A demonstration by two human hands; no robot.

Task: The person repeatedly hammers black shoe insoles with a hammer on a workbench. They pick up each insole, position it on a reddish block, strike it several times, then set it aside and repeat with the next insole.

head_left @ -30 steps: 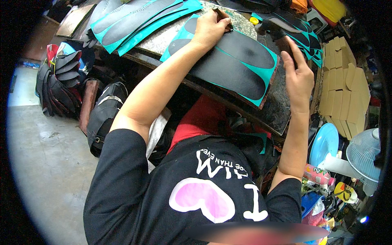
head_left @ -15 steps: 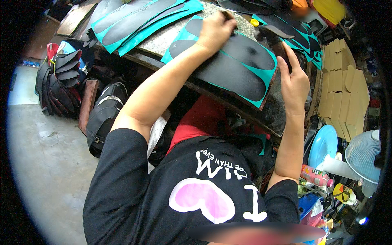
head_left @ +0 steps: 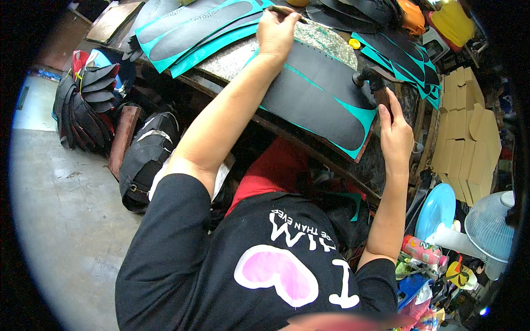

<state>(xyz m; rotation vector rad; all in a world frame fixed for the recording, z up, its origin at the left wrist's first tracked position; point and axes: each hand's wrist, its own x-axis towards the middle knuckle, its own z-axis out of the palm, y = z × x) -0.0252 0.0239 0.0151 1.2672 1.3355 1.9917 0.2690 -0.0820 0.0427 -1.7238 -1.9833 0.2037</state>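
A teal sheet with black sole-shaped pieces (head_left: 312, 102) lies along the near edge of the worktable, with a row of small marks along its far edge. My left hand (head_left: 276, 34) is at that far edge, fingers pinched round a dark, thin rod-like tool (head_left: 287, 11); its lower end is hard to make out. At the sheet's right end my right hand (head_left: 396, 131) grips the handle of a hammer (head_left: 377, 83). The hammer's dark head is over the sheet's right corner; I cannot tell if it touches.
More teal sheets with black soles (head_left: 204, 30) are stacked at the left, others (head_left: 395, 55) at the far right. A small yellow cap (head_left: 354, 43) sits on the stone slab (head_left: 331, 41). Cardboard pieces (head_left: 461, 132) and a fan (head_left: 488, 226) stand right; bundled black soles (head_left: 85, 105) are left.
My left hand has shifted left and away from me with the thin tool. The hammer has dropped and turned, its head now lower over the sheet's right end. The view has shifted slightly.
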